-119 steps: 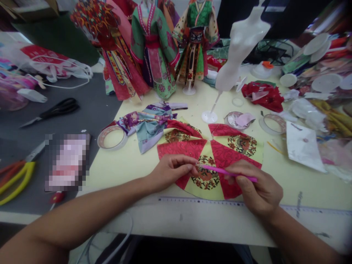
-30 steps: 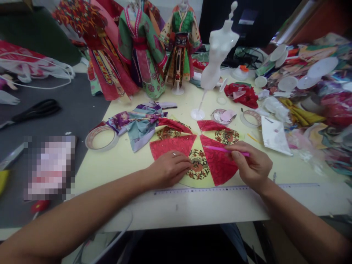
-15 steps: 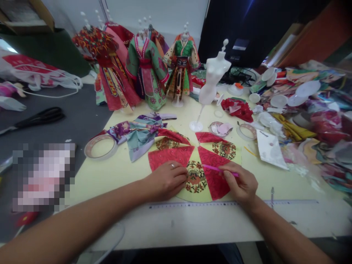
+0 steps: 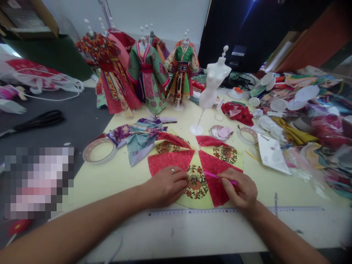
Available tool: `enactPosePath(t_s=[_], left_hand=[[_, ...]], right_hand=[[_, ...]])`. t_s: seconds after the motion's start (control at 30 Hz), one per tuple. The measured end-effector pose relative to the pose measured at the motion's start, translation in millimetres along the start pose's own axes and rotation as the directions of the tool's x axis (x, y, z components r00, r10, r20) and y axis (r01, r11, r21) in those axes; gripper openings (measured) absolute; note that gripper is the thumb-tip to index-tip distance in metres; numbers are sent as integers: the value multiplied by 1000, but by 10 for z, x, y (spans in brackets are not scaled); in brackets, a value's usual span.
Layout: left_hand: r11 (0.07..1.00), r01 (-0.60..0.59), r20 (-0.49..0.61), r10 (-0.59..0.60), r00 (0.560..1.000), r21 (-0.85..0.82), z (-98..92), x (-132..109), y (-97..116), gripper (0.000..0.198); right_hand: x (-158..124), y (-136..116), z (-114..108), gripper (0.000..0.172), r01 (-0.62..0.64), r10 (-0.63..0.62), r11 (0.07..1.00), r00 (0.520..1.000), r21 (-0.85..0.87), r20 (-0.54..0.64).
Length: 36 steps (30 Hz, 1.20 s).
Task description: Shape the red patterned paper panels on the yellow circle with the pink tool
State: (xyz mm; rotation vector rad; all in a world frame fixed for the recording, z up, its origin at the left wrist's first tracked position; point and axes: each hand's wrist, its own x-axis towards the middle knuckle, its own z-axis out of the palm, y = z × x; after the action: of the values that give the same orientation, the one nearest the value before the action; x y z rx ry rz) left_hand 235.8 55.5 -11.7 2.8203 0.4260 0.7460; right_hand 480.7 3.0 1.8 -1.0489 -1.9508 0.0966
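Note:
A round skirt-like cloth of red panels [image 4: 172,158] and yellow flowered panels [image 4: 196,183] lies spread on the pale table. My left hand [image 4: 168,185] rests on its lower left part, fingers together and bent; whether it pinches the cloth cannot be made out. Between the thumb and fingers of my right hand [image 4: 240,187] is a thin pink stick [image 4: 211,175], its tip at the seam between the yellow panel and the right red panel. Just below the cloth runs a clear ruler [image 4: 200,211].
Dressed doll forms [image 4: 148,73] and a bare white mannequin [image 4: 210,82] stand behind. Tape rolls [image 4: 88,154], a folded purple and blue garment [image 4: 137,135] and a white packet [image 4: 272,154] lie around. Black scissors [image 4: 41,121] are at left, heaped fabrics [image 4: 294,124] at right.
The whole view has shifted slightly, so things sit a little lower in it. Both hands remain in nearly the same places on the cloth, with the pink stick still held.

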Motion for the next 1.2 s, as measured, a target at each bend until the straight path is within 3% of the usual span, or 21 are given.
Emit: enactPosePath(t_s=[0.67, 0.93, 1.2], left_hand=[[1000, -29, -20, 29, 999, 10, -6, 7, 1, 14], [1000, -18, 0, 18, 1000, 14, 3, -4, -4, 15], [1000, -17, 4, 17, 1000, 16, 15, -14, -8, 15]], right_hand=[[-24, 34, 31, 15, -17, 15, 997, 999, -70, -34], [-3, 14, 29, 14, -49, 50, 998, 999, -48, 4], [-36, 43, 30, 13, -168, 167, 985, 986, 25, 27]])
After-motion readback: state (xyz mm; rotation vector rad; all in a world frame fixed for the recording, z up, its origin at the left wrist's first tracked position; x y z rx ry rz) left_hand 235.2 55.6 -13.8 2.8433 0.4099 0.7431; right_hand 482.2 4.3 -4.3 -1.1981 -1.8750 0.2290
